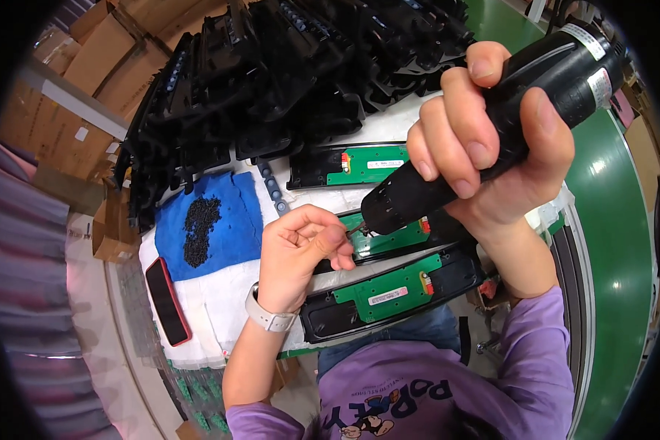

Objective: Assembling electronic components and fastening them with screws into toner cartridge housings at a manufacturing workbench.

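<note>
A thick black electric screwdriver (565, 77) is gripped in my right hand (484, 139), its nose slanting down to the left. At that nose, the thumb and fingertips of my left hand (301, 238) are closed in a pinch beside the thin bit (356, 229). What they pinch is too small to make out. Below the tip lies a green circuit board (396, 240) in a long black housing, partly covered by my hands and the tool. Nearer me is a second green board (389, 293) in its black housing (323, 319); a third board (378, 165) lies farther off.
Many small black screws (202, 227) are heaped on a blue cloth (238, 205) at the left. A red-edged phone (169, 301) lies near the table's left edge. Black plastic housings (271, 81) pile up at the back, beside a strip of blue-grey buttons (271, 187). Cardboard boxes (73, 139) stand beyond.
</note>
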Demonstrator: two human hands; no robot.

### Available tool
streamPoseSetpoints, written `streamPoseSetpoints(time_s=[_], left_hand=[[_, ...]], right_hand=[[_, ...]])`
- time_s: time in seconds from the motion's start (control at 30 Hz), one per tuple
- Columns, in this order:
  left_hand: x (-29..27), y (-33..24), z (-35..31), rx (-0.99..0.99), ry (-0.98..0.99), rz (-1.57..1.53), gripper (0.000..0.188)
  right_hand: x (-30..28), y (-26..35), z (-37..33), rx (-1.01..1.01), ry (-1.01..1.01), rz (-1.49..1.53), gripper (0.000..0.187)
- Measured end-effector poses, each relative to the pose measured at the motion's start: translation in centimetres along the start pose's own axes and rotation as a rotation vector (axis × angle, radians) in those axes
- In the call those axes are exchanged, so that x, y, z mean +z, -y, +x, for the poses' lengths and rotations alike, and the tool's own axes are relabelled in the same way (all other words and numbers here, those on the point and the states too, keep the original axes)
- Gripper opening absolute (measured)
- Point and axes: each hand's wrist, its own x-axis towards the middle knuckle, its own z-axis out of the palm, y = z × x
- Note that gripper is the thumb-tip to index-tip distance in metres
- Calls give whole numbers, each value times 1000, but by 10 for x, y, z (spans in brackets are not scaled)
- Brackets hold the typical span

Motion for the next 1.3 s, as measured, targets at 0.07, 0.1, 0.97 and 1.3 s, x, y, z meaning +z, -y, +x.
streamPoseSetpoints(time_s=[0.07, 0.1, 0.97, 1.3], left_hand=[[-1, 0, 1, -6, 15, -37, 12], [-1, 1, 2, -10, 15, -70, 13], [-117, -54, -20, 295, -791, 1537, 15], [-136, -41, -16, 176, -865, 1716, 9]], right_hand=[[1, 2, -1, 1, 2, 19, 32], [1, 3, -1, 2, 4, 28, 32], [0, -5, 0, 17, -89, -33, 25], [-8, -3, -6, 50, -77, -69, 30]])
